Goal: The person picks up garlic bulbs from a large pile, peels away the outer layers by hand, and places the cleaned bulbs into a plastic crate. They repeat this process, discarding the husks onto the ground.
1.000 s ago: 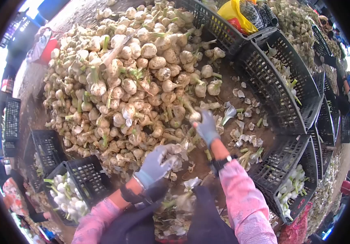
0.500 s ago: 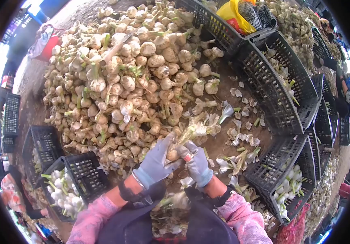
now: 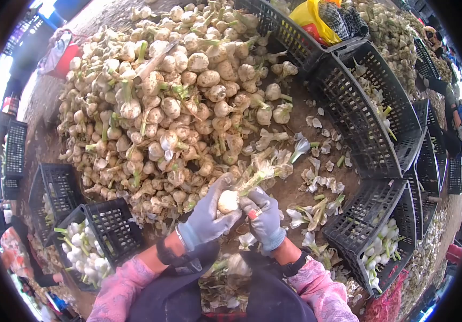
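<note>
A garlic bulb [image 3: 228, 202] with a white, peeled-looking side sits in my left hand [image 3: 207, 213], its gloved fingers wrapped round it. Against the bulb's right side, my right hand [image 3: 264, 219] is closed, fingers pinched near the base of the stalk [image 3: 262, 173], which points up and right. Whether the right fingers grip stalk or loose skin is too small to tell. Both gloves are grey-blue. Beyond the hands rises a large heap of unpeeled garlic [image 3: 172, 107]. Shed skins [image 3: 317, 180] lie on the ground to the right.
Black crates [image 3: 370, 214] stand at the right, one holding white garlic. More crates [image 3: 114, 228] with white garlic are at the lower left. A yellow bag [image 3: 317, 19] rests at the top. Another person's hand [image 3: 58, 278] shows at the far left.
A second ago my hands were apart, the right one at the heap's edge. They came together round a bulb; since then its side has turned from brownish to white.
</note>
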### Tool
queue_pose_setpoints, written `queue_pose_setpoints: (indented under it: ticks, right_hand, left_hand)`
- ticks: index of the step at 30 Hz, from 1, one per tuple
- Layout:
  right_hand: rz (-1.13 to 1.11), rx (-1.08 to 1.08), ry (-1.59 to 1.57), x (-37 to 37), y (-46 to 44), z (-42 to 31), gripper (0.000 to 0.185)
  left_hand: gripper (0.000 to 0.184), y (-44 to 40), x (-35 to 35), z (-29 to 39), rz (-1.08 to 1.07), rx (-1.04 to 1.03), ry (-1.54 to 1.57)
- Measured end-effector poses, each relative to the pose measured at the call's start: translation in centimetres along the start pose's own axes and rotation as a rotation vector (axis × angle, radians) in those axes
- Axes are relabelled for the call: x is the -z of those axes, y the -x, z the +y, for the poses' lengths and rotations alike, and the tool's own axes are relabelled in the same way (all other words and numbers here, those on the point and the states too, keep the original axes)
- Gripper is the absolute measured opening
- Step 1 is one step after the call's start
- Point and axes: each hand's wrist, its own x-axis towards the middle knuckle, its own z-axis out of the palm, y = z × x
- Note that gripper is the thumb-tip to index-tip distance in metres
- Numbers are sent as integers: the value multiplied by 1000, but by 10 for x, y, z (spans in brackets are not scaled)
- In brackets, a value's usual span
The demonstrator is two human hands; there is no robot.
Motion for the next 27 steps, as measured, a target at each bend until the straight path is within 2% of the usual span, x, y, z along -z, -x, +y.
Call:
queue_pose_setpoints:
  ticks: [1, 4, 8, 11, 14, 18, 20, 23, 25, 27]
  right_hand:
    - [16, -28, -15, -1, 0, -1, 24]
    - [14, -31, -322, -2, 0, -4, 23]
    - [-45, -63, -148, 2, -2, -11, 24]
    - [-96, -31, -143, 6, -3, -6, 23]
    - [-128, 31, -80, 10, -2, -5, 20]
    - [-76, 165, 94, 8, -2, -12, 12]
    - [-36, 233, 167, 4, -2, -14, 10]
    - [18, 361, 292, 2, -2, -15, 17]
    - [62, 449, 431, 3, -5, -15, 23]
    - [58, 472, 441, 5, -8, -13, 27]
  left_hand:
    - [83, 0, -1, 2, 14, -39, -31]
    - [83, -2, 2, 6, -1, -113, -218]
    - [80, -2, 1, 9, 2, -124, -293]
    - [78, 0, 0, -1, -1, -129, -80]
    - [75, 0, -2, -2, 24, -141, -56]
    - [73, 3, -2, 1, -6, 75, 282]
    - [72, 2, -3, -1, 3, 60, 400]
    - [69, 1, -2, 6, 29, 229, 538]
    - [69, 0, 1, 2, -2, 278, 581]
    - [70, 0, 5, 2, -69, 331, 632]
